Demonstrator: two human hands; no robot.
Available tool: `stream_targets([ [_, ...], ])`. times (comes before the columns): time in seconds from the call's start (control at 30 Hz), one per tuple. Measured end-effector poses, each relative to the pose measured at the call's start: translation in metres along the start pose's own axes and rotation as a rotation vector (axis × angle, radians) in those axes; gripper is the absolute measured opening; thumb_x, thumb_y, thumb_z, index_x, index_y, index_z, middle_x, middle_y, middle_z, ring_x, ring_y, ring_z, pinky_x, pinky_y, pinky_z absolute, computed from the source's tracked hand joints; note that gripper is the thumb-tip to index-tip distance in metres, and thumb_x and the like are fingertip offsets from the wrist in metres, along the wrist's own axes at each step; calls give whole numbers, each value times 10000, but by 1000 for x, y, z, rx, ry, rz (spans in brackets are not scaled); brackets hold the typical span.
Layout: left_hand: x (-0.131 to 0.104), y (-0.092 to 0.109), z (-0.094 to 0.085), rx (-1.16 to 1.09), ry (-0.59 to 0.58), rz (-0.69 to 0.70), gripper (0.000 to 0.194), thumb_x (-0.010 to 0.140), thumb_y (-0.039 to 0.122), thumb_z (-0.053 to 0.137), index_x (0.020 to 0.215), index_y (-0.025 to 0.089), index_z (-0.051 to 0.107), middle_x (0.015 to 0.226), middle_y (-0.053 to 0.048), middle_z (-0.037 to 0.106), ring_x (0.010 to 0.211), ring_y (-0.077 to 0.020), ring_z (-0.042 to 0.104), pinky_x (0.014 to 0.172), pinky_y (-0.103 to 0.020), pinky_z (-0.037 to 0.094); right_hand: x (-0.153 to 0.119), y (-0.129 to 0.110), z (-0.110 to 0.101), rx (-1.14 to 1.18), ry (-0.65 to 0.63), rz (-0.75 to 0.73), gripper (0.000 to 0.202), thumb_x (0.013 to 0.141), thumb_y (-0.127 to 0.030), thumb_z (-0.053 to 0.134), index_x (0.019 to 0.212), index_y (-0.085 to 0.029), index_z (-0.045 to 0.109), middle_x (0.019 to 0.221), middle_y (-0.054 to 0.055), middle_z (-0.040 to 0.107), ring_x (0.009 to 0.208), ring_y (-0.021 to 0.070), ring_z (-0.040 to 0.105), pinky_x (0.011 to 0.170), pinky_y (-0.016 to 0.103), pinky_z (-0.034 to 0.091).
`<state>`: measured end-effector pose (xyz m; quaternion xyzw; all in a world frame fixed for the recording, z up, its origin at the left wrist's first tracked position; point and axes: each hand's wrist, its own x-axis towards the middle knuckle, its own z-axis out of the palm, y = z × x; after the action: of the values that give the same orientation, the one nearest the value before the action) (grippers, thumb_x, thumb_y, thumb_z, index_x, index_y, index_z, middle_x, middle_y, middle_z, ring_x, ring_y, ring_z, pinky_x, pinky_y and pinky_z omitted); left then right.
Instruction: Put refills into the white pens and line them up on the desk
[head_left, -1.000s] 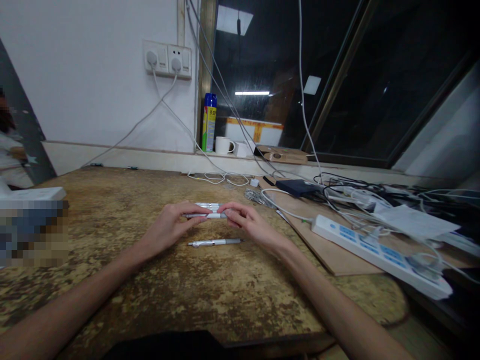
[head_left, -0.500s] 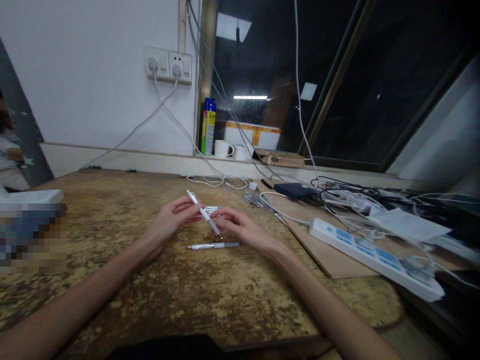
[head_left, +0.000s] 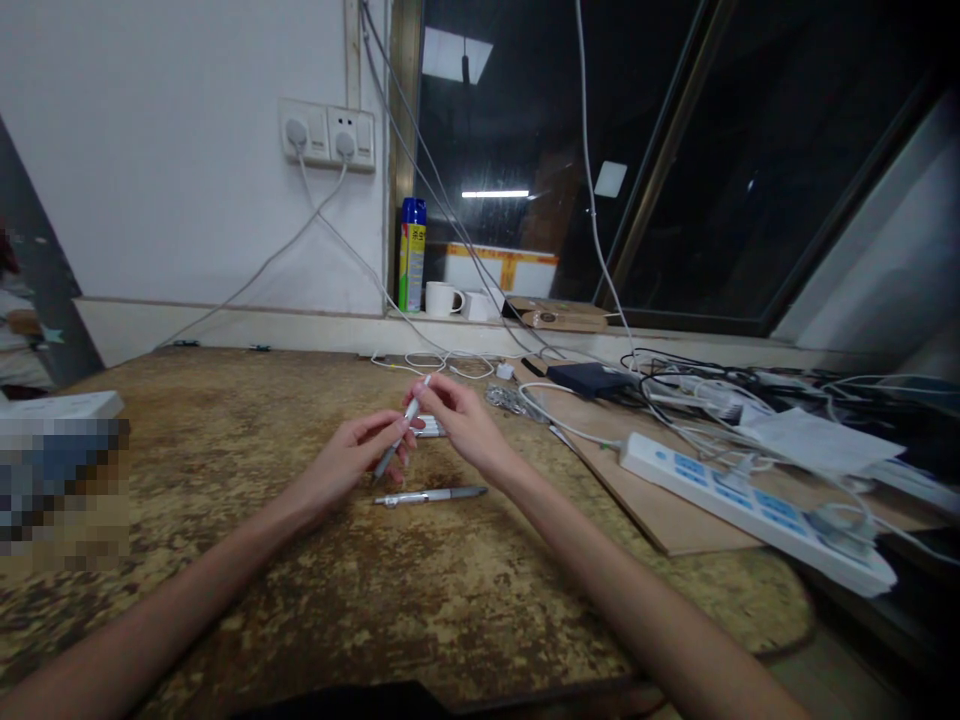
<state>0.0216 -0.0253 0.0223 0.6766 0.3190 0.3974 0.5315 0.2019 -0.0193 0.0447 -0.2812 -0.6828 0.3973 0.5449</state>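
Observation:
A white pen with a grey grip (head_left: 389, 458) is held slanted above the table, its grey end down to the left. My left hand (head_left: 358, 455) pinches it around the middle. The fingers of my right hand (head_left: 461, 418) close on its upper end. On the table just below my hands lies a second pen (head_left: 427, 496), silver-white with a grey section, roughly level. Behind my fingers more white pens (head_left: 430, 427) lie close together, partly hidden by my hands.
The worn wooden table (head_left: 420, 600) carries a white power strip (head_left: 750, 510) on a brown board (head_left: 622, 490) at right, with tangled cables, a black box (head_left: 589, 379) and papers (head_left: 821, 445). A mug (head_left: 442, 299) and spray can (head_left: 412, 255) stand on the sill.
The held pen has turned; its grey end now points down-left instead of down-right. My right hand has moved up and left onto its upper end.

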Motion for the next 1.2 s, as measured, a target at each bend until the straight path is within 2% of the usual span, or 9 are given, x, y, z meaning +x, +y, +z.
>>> stream_targets([
  [0.13,3,-4,-7,38,-27,0,371,914,508,624,1055,176,714,890,-48,640,747,-160,588,619,-268,528,6,2,-12,385,157,6,279,935,-500,613,895,-228,564,794,-13,566,762,141,550,792,273,481],
  [0.23,6,-7,-17,139,6,39,328,907,454,633,1065,182,725,943,-67,654,794,-176,595,623,-270,515,4,0,-23,704,191,20,183,975,-380,589,882,-227,548,673,-47,390,593,106,411,620,204,429],
  [0.33,8,-10,-27,242,76,68,295,919,426,609,1049,189,729,954,-71,668,815,-182,594,618,-262,489,-2,-4,-32,862,188,109,284,1035,-380,451,828,-206,537,642,-51,281,530,109,294,511,191,358],
  [0.43,8,-14,-32,311,95,78,296,933,421,582,1053,192,728,938,-64,677,795,-176,586,624,-263,465,-7,-8,-37,912,205,157,351,1048,-361,356,760,-208,487,631,-49,247,524,120,268,499,199,357],
  [0.6,8,-16,-31,360,90,68,303,936,420,566,1063,194,723,897,-54,679,701,-153,550,587,-257,421,-9,-8,-41,928,221,158,300,1003,-280,360,721,-212,438,620,-55,210,510,122,252,490,204,348],
  [0.93,9,-19,-33,375,103,70,327,926,446,570,1061,192,726,890,-50,685,659,-140,535,574,-252,416,-10,-8,-48,949,253,115,214,977,-259,402,799,-206,508,618,-58,234,508,117,283,495,198,360],
  [1.1,8,-18,-33,360,105,56,311,924,434,574,1050,193,725,888,-44,684,650,-138,534,566,-251,407,-11,-9,-49,966,267,88,245,997,-334,411,830,-201,530,624,-56,268,522,112,314,508,200,379],
  [1.2,7,-17,-32,365,101,52,310,925,438,574,1047,197,725,892,-45,684,659,-142,539,577,-255,413,-11,-8,-50,968,258,81,218,989,-301,415,839,-198,536,621,-57,272,521,111,315,506,199,375],
])
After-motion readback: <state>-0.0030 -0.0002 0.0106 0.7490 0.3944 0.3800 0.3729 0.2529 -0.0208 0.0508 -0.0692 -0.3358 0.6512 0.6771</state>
